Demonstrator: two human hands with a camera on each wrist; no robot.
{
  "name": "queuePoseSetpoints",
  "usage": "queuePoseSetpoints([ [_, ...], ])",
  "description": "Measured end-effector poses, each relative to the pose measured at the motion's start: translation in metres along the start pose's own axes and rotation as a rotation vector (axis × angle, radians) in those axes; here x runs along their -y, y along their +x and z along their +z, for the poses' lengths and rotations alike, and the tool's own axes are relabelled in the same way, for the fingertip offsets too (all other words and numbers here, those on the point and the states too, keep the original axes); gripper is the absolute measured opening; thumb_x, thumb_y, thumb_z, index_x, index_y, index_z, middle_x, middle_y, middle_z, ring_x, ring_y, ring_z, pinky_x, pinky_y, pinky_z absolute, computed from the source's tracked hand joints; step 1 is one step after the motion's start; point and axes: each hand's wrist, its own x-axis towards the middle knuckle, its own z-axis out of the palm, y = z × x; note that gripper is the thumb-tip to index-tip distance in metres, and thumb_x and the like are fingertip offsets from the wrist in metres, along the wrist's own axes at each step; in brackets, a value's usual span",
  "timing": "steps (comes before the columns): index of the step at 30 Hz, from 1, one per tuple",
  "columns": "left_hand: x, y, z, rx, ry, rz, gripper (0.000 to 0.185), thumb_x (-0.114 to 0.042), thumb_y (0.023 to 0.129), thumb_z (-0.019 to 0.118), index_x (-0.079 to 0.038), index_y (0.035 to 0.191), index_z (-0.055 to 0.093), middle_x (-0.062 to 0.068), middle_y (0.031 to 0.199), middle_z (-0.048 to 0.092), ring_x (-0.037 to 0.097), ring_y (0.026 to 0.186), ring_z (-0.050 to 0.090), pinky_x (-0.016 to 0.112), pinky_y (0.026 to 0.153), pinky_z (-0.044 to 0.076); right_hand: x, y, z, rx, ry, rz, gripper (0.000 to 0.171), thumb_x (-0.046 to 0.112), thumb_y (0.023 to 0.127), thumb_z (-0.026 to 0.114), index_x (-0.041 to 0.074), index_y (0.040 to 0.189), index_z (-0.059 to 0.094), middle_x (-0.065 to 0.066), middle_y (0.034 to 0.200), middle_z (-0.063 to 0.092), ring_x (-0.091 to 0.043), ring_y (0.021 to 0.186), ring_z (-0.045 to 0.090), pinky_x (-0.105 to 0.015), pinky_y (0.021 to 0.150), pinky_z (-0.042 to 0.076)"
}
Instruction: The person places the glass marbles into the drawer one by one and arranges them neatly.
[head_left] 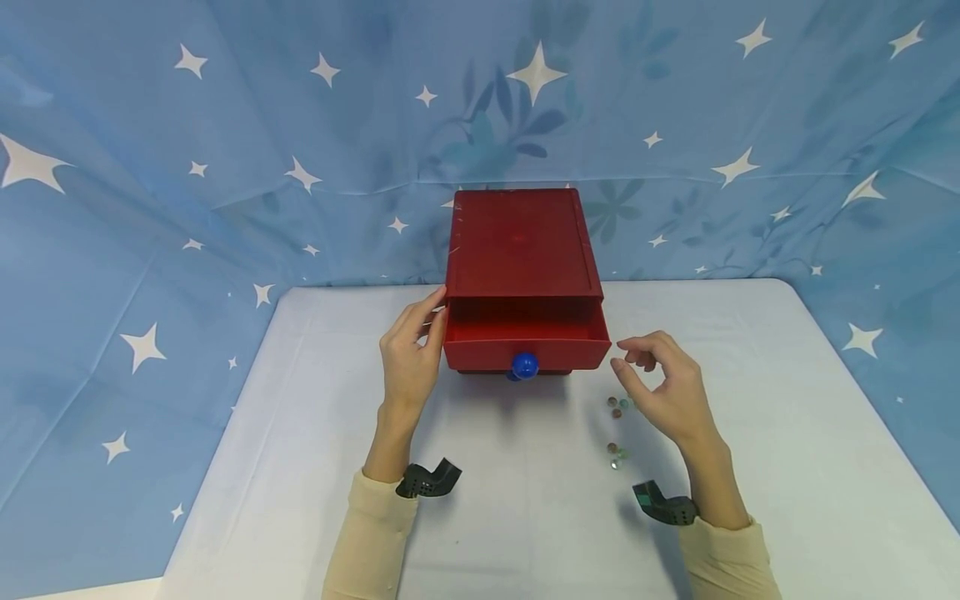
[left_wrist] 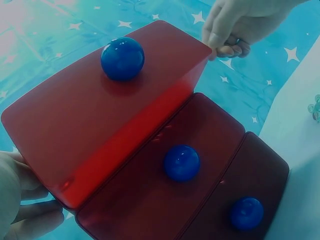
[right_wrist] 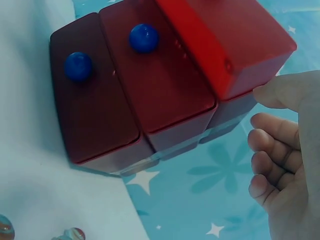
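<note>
Marbles (head_left: 617, 407) lie loose on the white table (head_left: 787, 400) just under the empty, loosely curled right hand (head_left: 663, 387), right of the red chest's pulled-out top drawer (head_left: 525, 337), whose left side the left hand (head_left: 408, 354) touches with relaxed fingers.

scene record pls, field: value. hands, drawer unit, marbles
unit: red drawer chest, three drawers with blue knobs
top drawer: pulled out; inside looks empty
lower drawers: closed
left hand: fingers touch the chest's left side by the top drawer
right hand: in the air right of the drawer, fingers loosely curled, nothing visibly held
marbles: loose on the white table, under the right hand
</note>
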Motion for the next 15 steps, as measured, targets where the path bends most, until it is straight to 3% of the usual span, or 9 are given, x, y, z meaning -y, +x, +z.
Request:
queuePoseSetpoints([
  [9, 0.000, 0.000, 0.000, 0.004, 0.009, -0.002, 0.033, -0.009, 0.097, 0.064, -0.008, 0.131, 0.067, 0.012, 0.115, 0.073, 0.023, 0.094, 0.074, 0.033, 0.079, 0.063, -0.012, -0.003, 0.005, 0.030, -0.015, 0.050, 0.026, 0.002, 0.082, 0.075, 0.004, 0.107, 0.071, -0.003, 0.086, 0.063, -0.016, 0.078, 0.050, -0.013, 0.070, 0.041],
  [15, -0.001, 0.001, 0.000, 0.000, 0.014, -0.006, 0.033, -0.008, 0.097, 0.064, -0.008, 0.130, 0.068, 0.013, 0.114, 0.074, 0.024, 0.093, 0.075, 0.034, 0.078, 0.063, -0.021, -0.005, 0.008, 0.052, -0.012, 0.063, 0.024, 0.002, 0.081, 0.076, 0.001, 0.105, 0.070, -0.005, 0.084, 0.061, -0.005, 0.078, 0.047, -0.010, 0.070, 0.039],
])
